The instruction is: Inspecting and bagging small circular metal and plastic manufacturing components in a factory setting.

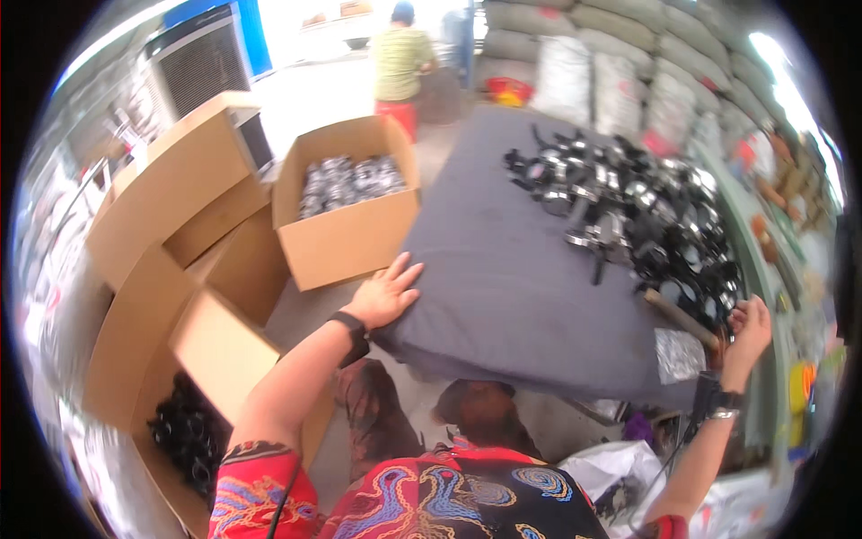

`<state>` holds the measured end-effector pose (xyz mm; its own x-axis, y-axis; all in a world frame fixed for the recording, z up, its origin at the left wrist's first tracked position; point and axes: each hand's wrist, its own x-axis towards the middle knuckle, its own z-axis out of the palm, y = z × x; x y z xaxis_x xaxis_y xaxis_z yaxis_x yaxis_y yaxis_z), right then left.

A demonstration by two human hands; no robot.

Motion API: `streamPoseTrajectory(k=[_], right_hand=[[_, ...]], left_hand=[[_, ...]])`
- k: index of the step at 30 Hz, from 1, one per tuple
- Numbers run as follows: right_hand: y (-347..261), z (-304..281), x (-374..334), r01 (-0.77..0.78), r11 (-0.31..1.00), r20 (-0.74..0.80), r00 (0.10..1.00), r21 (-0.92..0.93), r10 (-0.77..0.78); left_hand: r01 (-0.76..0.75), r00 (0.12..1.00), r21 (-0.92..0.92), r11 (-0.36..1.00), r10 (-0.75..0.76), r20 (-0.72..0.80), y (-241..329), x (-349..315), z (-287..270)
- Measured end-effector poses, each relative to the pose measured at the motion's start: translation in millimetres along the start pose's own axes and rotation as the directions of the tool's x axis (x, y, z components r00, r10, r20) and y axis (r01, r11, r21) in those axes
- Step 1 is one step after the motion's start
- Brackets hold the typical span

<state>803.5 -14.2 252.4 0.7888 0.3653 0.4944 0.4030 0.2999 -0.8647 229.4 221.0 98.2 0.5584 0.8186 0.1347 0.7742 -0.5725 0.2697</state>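
Note:
My left hand (386, 294) rests on the left edge of the grey cloth-covered table (503, 269), fingers spread and holding nothing. At the table's right edge is my right hand (751, 325), its fingers curled together. What they hold, if anything, is too small to make out. Close beside it lie a brown stick-like piece (681, 318) and a small clear packet (680, 356) of shiny bits. Beyond that hand spreads a large heap of black and silver metal parts (628, 202), their exact kind unclear.
Left of the table stands an open cardboard box (346, 242) holding shiny wrapped pieces (346, 184). Nearer, another open carton (224, 332) has black parts (189, 431) inside. Stacked sacks (620, 54) line the back right. A person (401, 63) is in the background; another sits at far right.

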Motion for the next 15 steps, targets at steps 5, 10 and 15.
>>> streamPoseTrajectory(k=[5,10,15], right_hand=[[-22,213,-93,-0.076,0.995,0.586,0.810,0.057,0.028],[-13,370,-155,-0.039,0.999,0.908,0.419,-0.012,0.027],[40,519,-193,0.387,0.922,0.985,0.156,0.010,-0.076]], left_hand=[[0.098,0.995,-0.096,0.991,-0.096,0.021,0,-14,-9],[0.039,0.998,-0.228,0.973,-0.051,-0.046,-4,-12,0],[0.008,0.998,-0.342,0.940,-0.027,-0.050,-10,-10,5]])
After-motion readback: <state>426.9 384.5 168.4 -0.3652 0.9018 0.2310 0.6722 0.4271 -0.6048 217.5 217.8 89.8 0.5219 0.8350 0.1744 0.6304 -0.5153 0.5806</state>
